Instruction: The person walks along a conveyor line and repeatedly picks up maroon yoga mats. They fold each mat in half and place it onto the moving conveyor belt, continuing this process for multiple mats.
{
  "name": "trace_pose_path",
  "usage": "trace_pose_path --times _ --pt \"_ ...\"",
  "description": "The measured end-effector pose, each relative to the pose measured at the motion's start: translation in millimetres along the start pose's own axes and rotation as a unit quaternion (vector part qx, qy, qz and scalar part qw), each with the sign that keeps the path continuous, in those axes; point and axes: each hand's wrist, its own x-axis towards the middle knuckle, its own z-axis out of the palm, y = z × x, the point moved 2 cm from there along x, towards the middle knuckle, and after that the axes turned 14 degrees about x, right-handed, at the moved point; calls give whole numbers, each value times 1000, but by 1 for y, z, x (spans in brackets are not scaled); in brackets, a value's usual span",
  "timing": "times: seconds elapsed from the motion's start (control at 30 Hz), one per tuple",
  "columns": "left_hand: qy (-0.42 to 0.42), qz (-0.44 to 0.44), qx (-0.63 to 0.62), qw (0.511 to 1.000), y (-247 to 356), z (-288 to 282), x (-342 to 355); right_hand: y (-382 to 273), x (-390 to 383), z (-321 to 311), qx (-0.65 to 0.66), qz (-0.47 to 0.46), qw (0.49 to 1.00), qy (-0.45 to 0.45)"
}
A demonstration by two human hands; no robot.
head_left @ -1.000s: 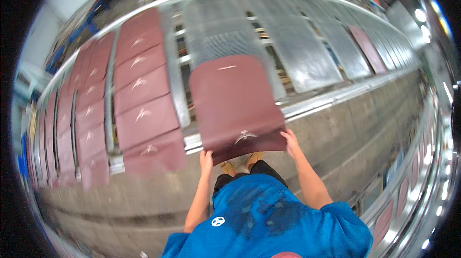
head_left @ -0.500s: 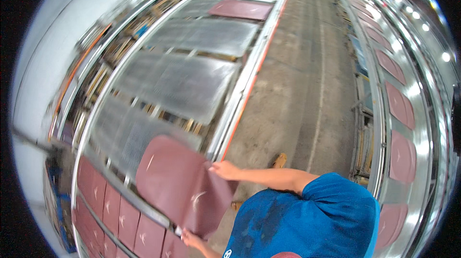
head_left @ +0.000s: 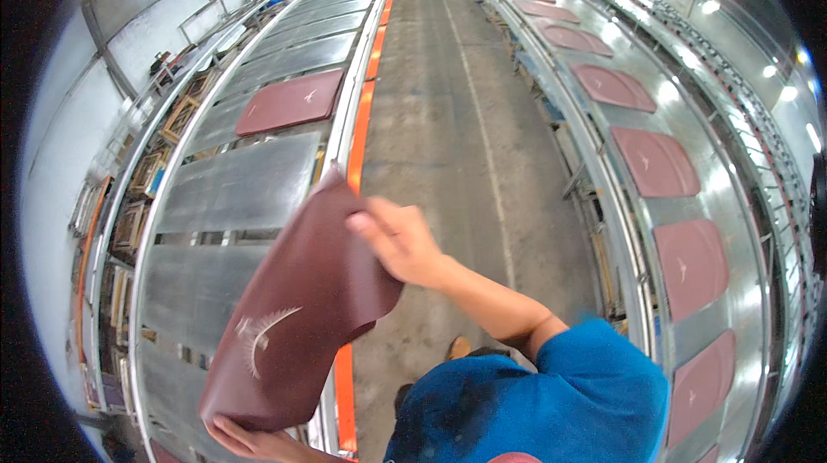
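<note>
A maroon, flexible panel (head_left: 301,282) with a pale feather-like printed motif is held up, tilted and curved, over the left row of metal platens (head_left: 237,179). My right hand (head_left: 396,239) is closed on its upper right edge. At its lower end my left hand (head_left: 237,433) grips the bottom corner, with the palm partly hidden under the panel. A similar maroon piece (head_left: 289,101) with a white mark lies farther along the left row.
A concrete aisle (head_left: 439,118) runs ahead between two long rails of platens. The right row (head_left: 732,230) carries several maroon pieces (head_left: 650,161). An orange strip (head_left: 366,110) edges the left row. Wooden frames (head_left: 177,118) sit on racks beside a white wall (head_left: 60,144).
The view has swung round to face along the aisle. The held panel has been lifted off the platens and tilted upright, with both hands still on it and my right hand higher.
</note>
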Motion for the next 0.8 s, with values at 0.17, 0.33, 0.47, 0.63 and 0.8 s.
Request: trace_pose_path --times 0.17,0.33,0.47,0.63,0.8 --pt "-369 -204 -234 876 76 170 -50 25 -9 -130 -100 80 974 188" --pt "-534 -191 -219 794 83 303 -112 78 -36 -215 -29 246 922 296" --pt "-627 -158 -191 739 99 417 -165 134 -43 -283 -38 267 885 379" --pt "-673 -77 -135 723 128 559 -200 174 43 -347 -124 307 863 381" --pt "-658 -15 -224 719 210 674 -190 208 127 -395 -194 292 847 400"
